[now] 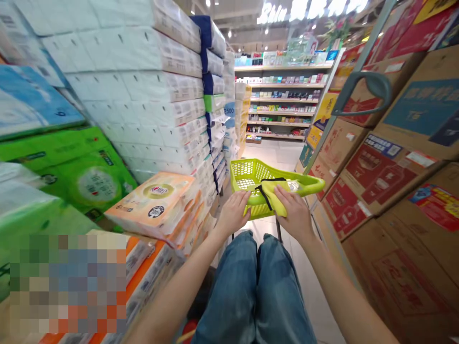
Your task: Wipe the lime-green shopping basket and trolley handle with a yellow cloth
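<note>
A lime-green plastic shopping basket [251,168] with a latticed wall stands in front of my knees, its handle lying toward the right. My left hand [234,211] grips the basket's near left rim, with the fingers over the edge. In my right hand [293,212] is a yellow cloth item [278,200] with black trim, held over the basket's right side. A black strap hangs from it. What kind of item it is, I cannot make out. Part of the rim is hidden behind the cloth and my hands.
Stacked white tissue packs [143,62] rise on the left, with an orange tissue pack [154,191] and a green pack [71,167] lower down. Cardboard cartons [387,177] line the right, beside a grey handle [366,93]. Stocked shelves [283,100] stand beyond the tiled aisle.
</note>
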{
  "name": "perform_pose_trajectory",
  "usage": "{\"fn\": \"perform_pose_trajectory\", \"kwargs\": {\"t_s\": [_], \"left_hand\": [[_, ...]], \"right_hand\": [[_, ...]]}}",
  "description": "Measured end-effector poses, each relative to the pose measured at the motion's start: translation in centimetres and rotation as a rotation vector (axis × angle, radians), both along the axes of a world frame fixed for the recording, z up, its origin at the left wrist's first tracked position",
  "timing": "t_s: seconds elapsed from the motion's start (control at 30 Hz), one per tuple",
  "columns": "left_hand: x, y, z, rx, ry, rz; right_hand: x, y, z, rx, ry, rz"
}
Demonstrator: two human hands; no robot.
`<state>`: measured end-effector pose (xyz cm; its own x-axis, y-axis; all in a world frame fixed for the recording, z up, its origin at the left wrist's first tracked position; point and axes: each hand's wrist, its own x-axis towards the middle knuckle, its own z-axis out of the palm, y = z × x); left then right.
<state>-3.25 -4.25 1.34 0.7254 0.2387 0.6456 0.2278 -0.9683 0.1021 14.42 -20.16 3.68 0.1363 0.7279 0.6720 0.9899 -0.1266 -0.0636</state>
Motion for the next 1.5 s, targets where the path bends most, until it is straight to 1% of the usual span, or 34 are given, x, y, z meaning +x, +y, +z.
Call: {"fn": "perform_pose_trajectory", "kwargs": {"t_s": [0.07, 0.2, 0.27, 0.37, 0.47, 0.53, 0.6, 0.7, 0.8, 0.87, 0.93, 1.0, 1.1, 1.17, 1.2, 1.27, 1.33, 1.43, 1.5], "left_hand": [[0.2, -0.1, -0.2, 0.025, 0.027, 0.046], [0.6, 0.0, -0.2, 0.037, 0.07, 0.077], [0.7, 0.1, -0.2, 0.033, 0.068, 0.065], [0.8, 0.5, -0.7, 0.008, 0.045, 0.031], [1.1, 1.0, -1.5, -0.006, 0.02, 0.02], [1.3, 1.3, -1.9, -0.014, -0.011, 0.022], [1.3, 1.6, -2.2, -0.011, -0.03, 0.024], [1.1, 2.0, -2.2, -0.007, -0.04, 0.029], [0.9, 2.3, -2.0, -0.012, -0.044, 0.032], [0.8, 2.4, -1.9, -0.018, -0.048, 0.029], [0.9, 2.5, -1.8, -0.024, -0.05, 0.026], [1.0, 2.4, -1.8, -0.024, -0.047, 0.029], [1.1, 2.5, -1.7, -0.021, -0.047, 0.054], [1.0, 2.6, -1.7, -0.021, -0.05, 0.076], [0.8, 2.7, -1.7, -0.021, -0.048, 0.081], [0.5, 3.0, -1.6, -0.022, -0.035, 0.073], [0.0, 3.1, -1.5, -0.02, -0.024, 0.045], [-0.6, 2.9, -1.3, -0.014, -0.038, 0.02], [-0.9, 2.4, -1.3, -0.016, -0.048, 0.028]], "right_hand": [[-0.7, 0.3, 0.3, -0.091, -0.009, -0.012], [-0.5, 1.1, 0.3, -0.142, -0.02, -0.047], [-0.9, 1.8, -0.3, -0.135, 0.037, -0.049], [-3.0, 3.5, -1.4, -0.076, 0.155, -0.056], [-5.9, 5.2, -2.2, -0.026, 0.215, -0.003], [-6.8, 5.6, -2.4, -0.028, 0.201, 0.034], [-6.2, 5.3, -2.4, -0.056, 0.143, 0.061], [-2.8, 3.6, -2.2, -0.083, 0.039, 0.062], [1.6, 1.8, -2.1, -0.02, 0.021, -0.052], [3.2, 1.4, -2.2, 0.037, 0.058, -0.131], [2.8, 1.9, -2.6, 0.068, 0.102, -0.14], [0.4, 3.1, -3.1, 0.066, 0.132, -0.077], [-4.2, 5.3, -3.6, 0.027, 0.15, 0.055], [-6.0, 6.1, -3.7, 0.02, 0.168, 0.091], [-6.2, 6.1, -3.6, 0.016, 0.163, 0.104], [-5.2, 5.6, -3.5, 0.005, 0.116, 0.129], [-3.3, 4.6, -3.3, 0.003, 0.066, 0.122], [-0.5, 3.0, -2.9, 0.047, 0.057, 0.034], [0.4, 2.5, -2.8, 0.08, 0.088, -0.001]]}}
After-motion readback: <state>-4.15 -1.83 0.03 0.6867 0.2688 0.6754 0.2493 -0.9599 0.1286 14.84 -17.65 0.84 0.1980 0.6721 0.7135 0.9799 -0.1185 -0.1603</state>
